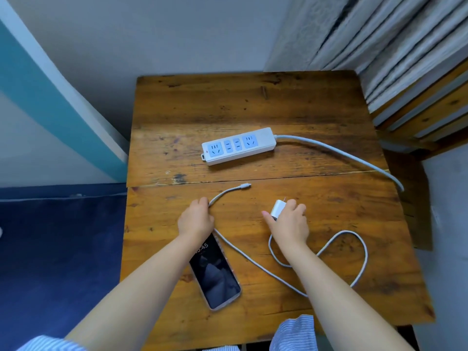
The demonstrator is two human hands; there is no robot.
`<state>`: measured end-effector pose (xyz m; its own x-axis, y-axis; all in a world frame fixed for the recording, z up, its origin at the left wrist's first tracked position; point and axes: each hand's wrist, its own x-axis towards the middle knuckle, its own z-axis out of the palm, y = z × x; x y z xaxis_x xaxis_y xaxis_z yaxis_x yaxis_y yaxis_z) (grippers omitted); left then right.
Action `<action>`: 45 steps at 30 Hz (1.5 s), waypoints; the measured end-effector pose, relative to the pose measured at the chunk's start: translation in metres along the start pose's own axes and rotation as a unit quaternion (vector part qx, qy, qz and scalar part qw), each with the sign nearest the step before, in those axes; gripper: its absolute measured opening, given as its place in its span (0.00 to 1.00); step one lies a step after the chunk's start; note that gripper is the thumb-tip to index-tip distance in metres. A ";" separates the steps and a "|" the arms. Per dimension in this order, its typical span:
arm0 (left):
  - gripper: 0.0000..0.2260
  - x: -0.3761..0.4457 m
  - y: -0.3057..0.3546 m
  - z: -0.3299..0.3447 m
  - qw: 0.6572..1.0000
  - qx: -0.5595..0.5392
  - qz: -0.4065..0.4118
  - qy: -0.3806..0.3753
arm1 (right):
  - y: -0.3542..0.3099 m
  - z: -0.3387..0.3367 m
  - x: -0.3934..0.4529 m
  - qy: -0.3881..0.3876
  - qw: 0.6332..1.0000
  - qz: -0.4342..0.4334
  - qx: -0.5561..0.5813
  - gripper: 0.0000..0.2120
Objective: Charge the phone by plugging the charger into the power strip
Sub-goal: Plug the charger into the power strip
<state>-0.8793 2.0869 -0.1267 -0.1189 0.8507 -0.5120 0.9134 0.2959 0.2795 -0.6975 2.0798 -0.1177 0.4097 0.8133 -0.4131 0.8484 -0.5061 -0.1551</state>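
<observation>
While the left hand (196, 219) pinches the thin white charging cable (253, 259) a little behind its free connector end (245, 185), the right hand (291, 222) closes around the small white charger block (277, 206), whose metal prongs point toward the white power strip with blue sockets (238, 145). Nearer the person than the strip, under the left wrist, one dark-screened phone in a pale case (215, 277) lies flat, unplugged. From the block the cable loops once on the strip's near right side. The strip has four socket groups, all empty, and one thick grey cord (342, 154) leaving its right end. Everything rests on one worn brown wooden table (253, 102). Beyond the strip stands a pale wall (152, 34); grey textured slats (379, 41) rise behind its right, and blue fabric (58, 249) lies left.
</observation>
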 end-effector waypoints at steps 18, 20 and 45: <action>0.23 0.063 0.038 -0.055 0.990 -0.075 0.006 0.115 | -0.059 -0.087 0.068 -0.006 0.955 -0.283 0.082 0.19; 0.24 0.077 0.038 -0.058 0.989 -0.079 0.018 0.121 | -0.072 -0.091 0.079 -0.006 0.934 -0.358 -0.001 0.18; 0.28 0.115 0.012 -0.058 0.983 -0.152 0.075 0.076 | -0.173 -0.095 0.111 -0.108 0.811 -0.454 -0.354 0.17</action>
<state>-0.9043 2.2139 -0.1354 -0.0699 0.9428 -0.3261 0.7697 0.2589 0.5835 -0.7667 2.2846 -0.0520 -0.4947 0.6510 -0.5757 0.7786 0.6262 0.0390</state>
